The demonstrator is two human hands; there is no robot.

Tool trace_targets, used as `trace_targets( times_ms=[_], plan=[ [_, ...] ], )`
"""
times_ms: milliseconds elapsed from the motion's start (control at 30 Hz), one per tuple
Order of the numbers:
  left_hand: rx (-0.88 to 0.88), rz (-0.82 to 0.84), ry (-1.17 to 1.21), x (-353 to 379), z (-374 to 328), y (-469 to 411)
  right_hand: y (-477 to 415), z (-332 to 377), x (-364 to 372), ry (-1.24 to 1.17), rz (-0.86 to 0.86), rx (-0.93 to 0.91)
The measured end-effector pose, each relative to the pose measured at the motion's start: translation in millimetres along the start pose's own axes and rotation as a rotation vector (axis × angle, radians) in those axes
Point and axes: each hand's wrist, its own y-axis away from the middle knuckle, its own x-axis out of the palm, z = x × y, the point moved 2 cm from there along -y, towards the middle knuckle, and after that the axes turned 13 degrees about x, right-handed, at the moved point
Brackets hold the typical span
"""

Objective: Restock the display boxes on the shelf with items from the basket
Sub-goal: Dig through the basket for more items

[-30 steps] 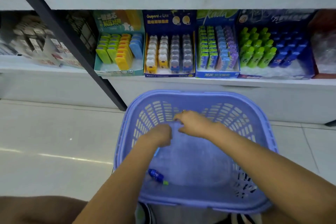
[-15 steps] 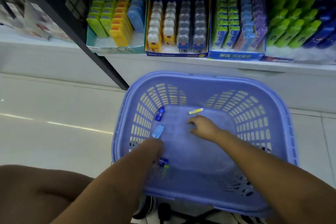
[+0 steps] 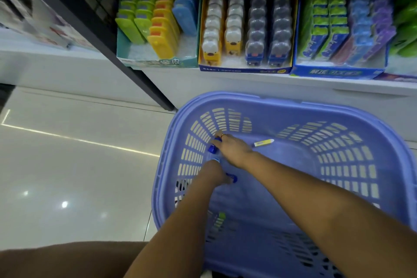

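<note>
A: Where are the hands?

B: Both are down in the basket point(image 3: 282, 106), which sits on the floor point(image 3: 67, 165) just below the shelf point(image 3: 225, 84). The right hand point(image 3: 233, 151) reaches to the far left of the basket's bottom, close to the slotted wall.

A: And its grip?

B: The fingers are curled over a small blue tube point(image 3: 212, 148) — pinching it, as far as I can see. A ring point(image 3: 222, 135) shows on one finger.

A: The left hand?

B: The left hand point(image 3: 216, 174) is just on the near side of the right one, with its fingers bent under. A dark blue bit point(image 3: 232, 179) pokes out at its fingertips, and a pale blue sliver point(image 3: 216, 160) shows between the two hands. Whether that grip holds either, I cannot tell.

A: Anything else in the basket?

B: A yellow stick point(image 3: 264, 143) lies loose on the bottom, just right of the right hand. A green item point(image 3: 221, 218) shows blurred, low at the near left wall.

A: The display boxes?

B: There are three in a row on the shelf. On the left is a teal box point(image 3: 155, 63) with green, yellow and blue packs and its white bottom showing at the front. A middle box point(image 3: 243, 70) holds four rows, and a blue box point(image 3: 334, 72) on the right has green, blue and purple packs. A black post point(image 3: 101, 36) slants down left of them.
</note>
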Motion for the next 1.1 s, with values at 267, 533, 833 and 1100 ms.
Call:
trace_targets(
  times_ms=[267, 533, 833, 1100],
  plan=[
    [-0.009, -0.26, 0.174, -17.7, 5.5, 9.8, -8.8, -7.5, -1.1, -0.169, 0.017, 0.22],
    [0.125, -0.465, 0.466, -38.5, 2.4, 33.0, 25.8, -36.2, -33.6, -0.639, 0.054, 0.359],
    [0.455, -0.302, 0.9, -61.8, -61.5, 79.8, 114.7, -83.0, -120.0, -1.037, -0.019, 0.261],
    [0.738, -0.335, 0.86, -78.4, -106.9, 122.4, 171.0, -88.7, -184.1, -1.266, -0.101, 0.106]
  ],
)
